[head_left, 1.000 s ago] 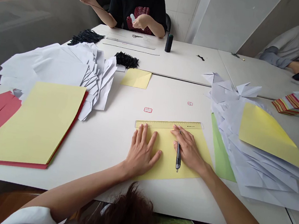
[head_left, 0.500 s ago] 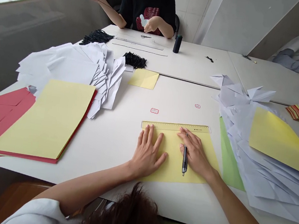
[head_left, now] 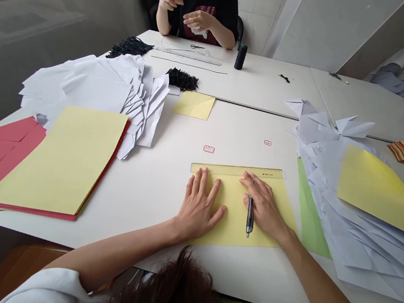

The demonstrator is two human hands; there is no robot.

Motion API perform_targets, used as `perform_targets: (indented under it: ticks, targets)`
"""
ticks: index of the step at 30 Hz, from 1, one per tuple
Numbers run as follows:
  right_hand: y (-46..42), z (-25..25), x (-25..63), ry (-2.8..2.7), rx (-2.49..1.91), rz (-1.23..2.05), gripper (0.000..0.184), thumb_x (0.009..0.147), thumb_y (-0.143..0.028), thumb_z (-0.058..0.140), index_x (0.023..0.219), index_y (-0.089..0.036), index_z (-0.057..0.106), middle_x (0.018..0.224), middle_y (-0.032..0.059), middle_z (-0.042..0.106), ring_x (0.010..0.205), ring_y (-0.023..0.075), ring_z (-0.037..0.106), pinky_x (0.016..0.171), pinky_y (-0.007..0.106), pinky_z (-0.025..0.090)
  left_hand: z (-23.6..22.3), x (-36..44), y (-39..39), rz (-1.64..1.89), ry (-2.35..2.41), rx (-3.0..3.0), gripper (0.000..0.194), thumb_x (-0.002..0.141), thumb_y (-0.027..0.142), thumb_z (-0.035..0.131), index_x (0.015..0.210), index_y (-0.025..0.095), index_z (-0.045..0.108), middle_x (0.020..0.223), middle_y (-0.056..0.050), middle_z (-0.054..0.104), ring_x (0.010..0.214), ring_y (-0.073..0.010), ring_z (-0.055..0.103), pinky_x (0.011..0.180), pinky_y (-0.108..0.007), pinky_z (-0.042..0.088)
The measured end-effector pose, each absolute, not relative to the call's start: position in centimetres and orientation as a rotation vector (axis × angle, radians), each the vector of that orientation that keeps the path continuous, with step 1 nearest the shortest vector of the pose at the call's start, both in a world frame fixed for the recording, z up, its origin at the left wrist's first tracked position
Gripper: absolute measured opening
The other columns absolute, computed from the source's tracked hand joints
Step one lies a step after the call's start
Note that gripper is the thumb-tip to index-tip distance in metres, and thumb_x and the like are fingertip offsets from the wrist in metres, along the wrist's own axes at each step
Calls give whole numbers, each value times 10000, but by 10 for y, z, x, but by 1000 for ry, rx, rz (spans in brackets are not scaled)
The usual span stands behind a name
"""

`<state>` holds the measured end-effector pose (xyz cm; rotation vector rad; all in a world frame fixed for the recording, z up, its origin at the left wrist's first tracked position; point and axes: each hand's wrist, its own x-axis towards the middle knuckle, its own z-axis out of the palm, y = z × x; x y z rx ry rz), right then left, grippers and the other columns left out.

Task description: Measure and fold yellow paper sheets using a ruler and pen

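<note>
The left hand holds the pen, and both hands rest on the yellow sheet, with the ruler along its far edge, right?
Not quite: the head view shows the pen in the right hand, not the left hand. Both hands do rest on the yellow sheet, with the ruler along its far edge.

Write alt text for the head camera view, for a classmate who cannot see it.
On a white table, a person's left hand lies spread on a yellow sheet, fingertips at a clear ruler along its far edge; the right hand touches the ruler and holds a pen. Paper piles flank them; another person sits opposite.
</note>
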<state>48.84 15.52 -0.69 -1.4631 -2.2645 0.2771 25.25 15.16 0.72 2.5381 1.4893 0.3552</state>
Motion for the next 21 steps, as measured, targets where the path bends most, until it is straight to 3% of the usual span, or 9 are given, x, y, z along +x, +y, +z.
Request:
perform_targets:
  ticks: [21]
  targets:
    - [155,-8,490,-2247,-1470,297,469,999,-214,405,1465,-259,412,1595,88,414,1521,258,299,1174,518,353,6,253,152,359,1489,2535,691,971,523,451,1523,111,395,1650,-288,94,1538,-458,49,1196,-624,183]
